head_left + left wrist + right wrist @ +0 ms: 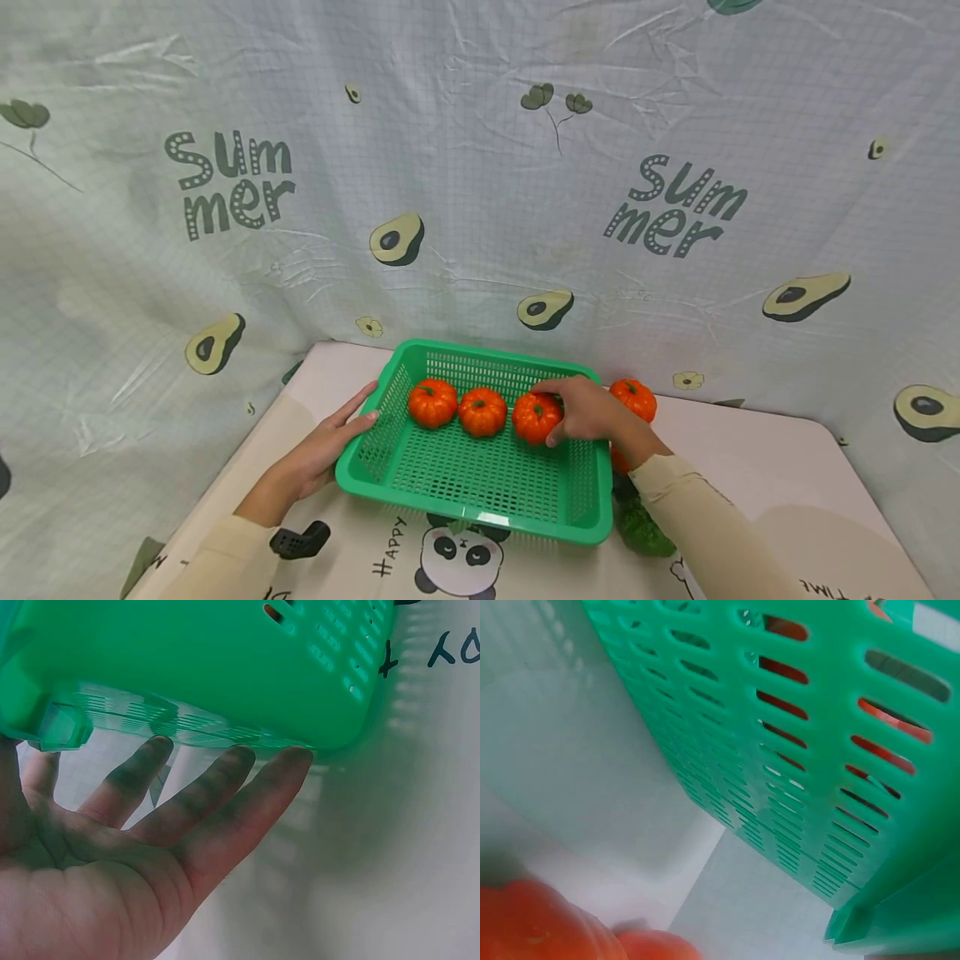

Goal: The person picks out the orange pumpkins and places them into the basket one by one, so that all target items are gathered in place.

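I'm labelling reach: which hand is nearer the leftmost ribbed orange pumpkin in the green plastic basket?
Left. The left hand touches the basket beside the leftmost pumpkin; the right hand, beyond the middle pumpkin, grips the rightmost pumpkin inside.

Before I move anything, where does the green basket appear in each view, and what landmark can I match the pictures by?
Head: the green basket is low, near the middle.
Left wrist: it spans the top, from the left edge past centre.
Right wrist: it covers much of the upper and right parts.
Shared landmark: the pale tabletop, visible in all three.
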Demonstrator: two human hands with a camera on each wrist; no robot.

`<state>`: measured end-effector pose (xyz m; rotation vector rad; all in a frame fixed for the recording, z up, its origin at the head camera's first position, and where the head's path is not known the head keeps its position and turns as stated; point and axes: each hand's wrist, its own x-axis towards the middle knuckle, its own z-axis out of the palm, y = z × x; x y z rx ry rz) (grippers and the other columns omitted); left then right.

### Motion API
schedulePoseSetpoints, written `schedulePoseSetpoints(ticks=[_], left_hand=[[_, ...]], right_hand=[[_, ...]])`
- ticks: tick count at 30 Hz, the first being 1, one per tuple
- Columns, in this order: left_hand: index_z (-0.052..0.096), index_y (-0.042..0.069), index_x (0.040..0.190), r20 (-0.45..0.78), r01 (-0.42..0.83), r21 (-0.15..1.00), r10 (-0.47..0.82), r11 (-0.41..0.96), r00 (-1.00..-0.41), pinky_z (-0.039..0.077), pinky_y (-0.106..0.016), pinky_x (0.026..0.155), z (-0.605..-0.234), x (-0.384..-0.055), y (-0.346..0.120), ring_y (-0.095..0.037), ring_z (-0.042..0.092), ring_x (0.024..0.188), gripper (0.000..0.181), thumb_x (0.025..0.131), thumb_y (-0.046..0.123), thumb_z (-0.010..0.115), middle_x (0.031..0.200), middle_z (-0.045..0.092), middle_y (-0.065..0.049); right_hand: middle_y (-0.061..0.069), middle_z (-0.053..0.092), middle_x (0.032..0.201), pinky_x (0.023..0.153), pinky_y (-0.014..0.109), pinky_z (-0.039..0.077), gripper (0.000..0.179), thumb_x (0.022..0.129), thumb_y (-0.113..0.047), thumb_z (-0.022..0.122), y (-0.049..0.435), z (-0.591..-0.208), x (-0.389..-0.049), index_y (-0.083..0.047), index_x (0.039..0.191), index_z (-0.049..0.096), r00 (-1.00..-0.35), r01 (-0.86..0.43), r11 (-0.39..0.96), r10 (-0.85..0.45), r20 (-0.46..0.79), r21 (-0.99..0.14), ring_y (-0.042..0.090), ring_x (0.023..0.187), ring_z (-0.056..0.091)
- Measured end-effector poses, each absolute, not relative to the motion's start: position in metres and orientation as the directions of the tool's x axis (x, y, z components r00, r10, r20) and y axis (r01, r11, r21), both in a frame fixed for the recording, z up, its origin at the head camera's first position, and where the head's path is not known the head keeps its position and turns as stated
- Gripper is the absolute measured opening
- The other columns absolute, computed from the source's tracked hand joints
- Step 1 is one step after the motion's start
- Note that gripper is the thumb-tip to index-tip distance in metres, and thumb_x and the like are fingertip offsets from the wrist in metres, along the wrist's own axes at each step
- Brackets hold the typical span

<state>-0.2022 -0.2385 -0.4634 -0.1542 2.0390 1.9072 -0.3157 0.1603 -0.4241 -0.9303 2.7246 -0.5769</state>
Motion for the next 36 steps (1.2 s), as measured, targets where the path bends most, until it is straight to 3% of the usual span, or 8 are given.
schedulePoseSetpoints(ticks=[19,36], left_hand=[[0.01,0.044,0.167,-0.321,-0.312,0.947,0.161,0.083,-0.933,0.054,-0.033,0.098,-0.464,-0.204,-0.239,-0.025,0.054,0.133,0.074,0.108,0.046,0.054,0.172,0.024,-0.018],[0.007,0.044,0.167,-0.316,-0.315,0.948,0.189,0.04,-0.93,0.054,-0.034,0.1,-0.462,-0.203,-0.239,-0.026,0.052,0.138,0.074,0.109,0.044,0.052,0.173,0.02,-0.018]], right_hand=[[0.004,0.074,0.13,0.1,0.05,0.054,0.071,0.074,-0.03,0.095,0.156,-0.435,-0.319,-0.021,0.139,0.067,-0.766,-0.604,0.76,-0.637,-0.088,-0.24,0.029,0.115,0.067],[0.002,0.073,0.131,0.1,0.05,0.054,0.067,0.075,-0.027,0.093,0.154,-0.439,-0.32,-0.021,0.137,0.067,-0.746,-0.637,0.747,-0.659,-0.09,-0.189,0.028,0.115,0.067]])
